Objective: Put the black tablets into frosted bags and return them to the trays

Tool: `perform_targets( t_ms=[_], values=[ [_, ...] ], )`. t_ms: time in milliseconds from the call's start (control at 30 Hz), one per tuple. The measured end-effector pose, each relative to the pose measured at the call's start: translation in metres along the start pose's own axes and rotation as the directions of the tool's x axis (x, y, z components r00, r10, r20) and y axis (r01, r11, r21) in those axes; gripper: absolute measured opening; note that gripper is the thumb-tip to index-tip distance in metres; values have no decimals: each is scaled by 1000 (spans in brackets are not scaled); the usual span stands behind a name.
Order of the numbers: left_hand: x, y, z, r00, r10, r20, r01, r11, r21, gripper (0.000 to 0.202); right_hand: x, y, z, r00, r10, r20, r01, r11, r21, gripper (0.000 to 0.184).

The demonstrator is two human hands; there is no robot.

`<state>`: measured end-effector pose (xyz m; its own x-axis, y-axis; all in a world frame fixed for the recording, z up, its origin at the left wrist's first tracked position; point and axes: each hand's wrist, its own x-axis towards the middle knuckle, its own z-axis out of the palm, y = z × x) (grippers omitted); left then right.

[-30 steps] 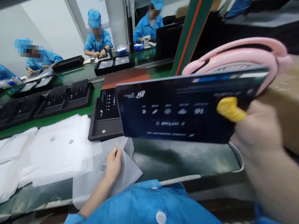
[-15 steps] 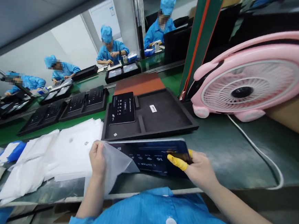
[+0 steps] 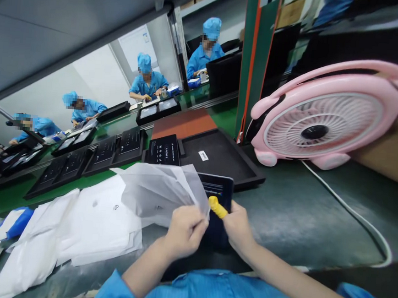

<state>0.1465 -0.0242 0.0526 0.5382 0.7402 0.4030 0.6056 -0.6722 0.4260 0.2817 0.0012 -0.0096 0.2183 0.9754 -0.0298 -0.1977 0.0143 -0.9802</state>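
Observation:
My right hand (image 3: 237, 225), with a yellow cot on its thumb, grips the right edge of a dark tablet (image 3: 216, 230) that has printed white text on its face. Pinched in my left hand (image 3: 186, 229) is the edge of a translucent white plastic bag (image 3: 161, 192). This bag spreads out to the left and covers the left part of the tablet. Just beyond, a black foam tray (image 3: 219, 153) holds another dark tablet (image 3: 164, 150) in its left compartment. A pile of white bags (image 3: 100, 219) lies left of my left hand.
A pink fan (image 3: 316, 126) stands at the right, its white cable (image 3: 349, 202) curving over the green bench. Further trays of tablets (image 3: 104, 153) line the left. Several co-workers in blue, such as one person (image 3: 149, 83), sit beyond. A blue packet (image 3: 19, 222) lies far left.
My left hand has moved right along the tablet, drawing the bag over its left part. The tablet has turned and moved slightly left with my right hand. The view has shifted a little.

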Motion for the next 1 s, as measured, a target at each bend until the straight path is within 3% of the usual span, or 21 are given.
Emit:
perform_targets(
  t_ms=[67,167,233,300,367,433,500,533,600,700,767,867,933,967,1000],
  values=[
    [26,0,2,997,-75,-15,75,997,-14,29,0,-4,19,991,-66,118,67,998,-5,36],
    [52,0,-10,998,-64,2,64,998,-11,26,5,-9,38,964,-73,255,73,997,8,40],
    [55,-6,-32,998,-59,27,59,998,-9,24,10,-13,40,953,16,301,-26,999,27,39],
    [50,-18,-62,991,-133,22,133,991,29,23,14,-19,36,934,107,340,-132,990,52,39],
    [43,-34,-93,943,-332,-21,332,936,118,35,17,-30,31,915,140,378,-174,983,58,38],
    [36,-48,-114,852,-517,78,504,852,141,34,21,-43,26,905,141,402,-163,986,22,37],
    [28,-56,-124,781,-594,193,593,802,68,30,26,-55,20,875,136,464,-145,989,-17,38],
    [24,-57,-125,772,-603,202,615,789,6,31,31,-60,17,845,124,521,-131,991,-22,41],
    [15,-57,-125,774,-626,101,634,765,-116,35,41,-67,8,741,66,669,-76,997,-15,47],
    [-2,-57,-121,731,-676,-96,643,729,-235,40,59,-76,-9,511,16,860,179,976,-125,47],
    [-13,-61,-117,696,-703,-150,646,703,-297,41,73,-86,-19,422,24,906,491,834,-251,37],
    [-21,-70,-108,645,-746,-165,649,649,-398,44,94,-113,-32,387,-134,912,848,440,-295,16],
    [-20,-75,-98,593,-786,-172,643,591,-487,48,107,-133,-38,366,-365,856,921,272,-278,14],
    [-19,-77,-92,566,-806,-173,634,560,-533,50,112,-142,-38,380,-483,788,922,259,-286,16],
    [-17,-78,-86,544,-821,-172,620,531,-578,51,115,-149,-37,423,-578,698,906,295,-304,21]
  ],
)
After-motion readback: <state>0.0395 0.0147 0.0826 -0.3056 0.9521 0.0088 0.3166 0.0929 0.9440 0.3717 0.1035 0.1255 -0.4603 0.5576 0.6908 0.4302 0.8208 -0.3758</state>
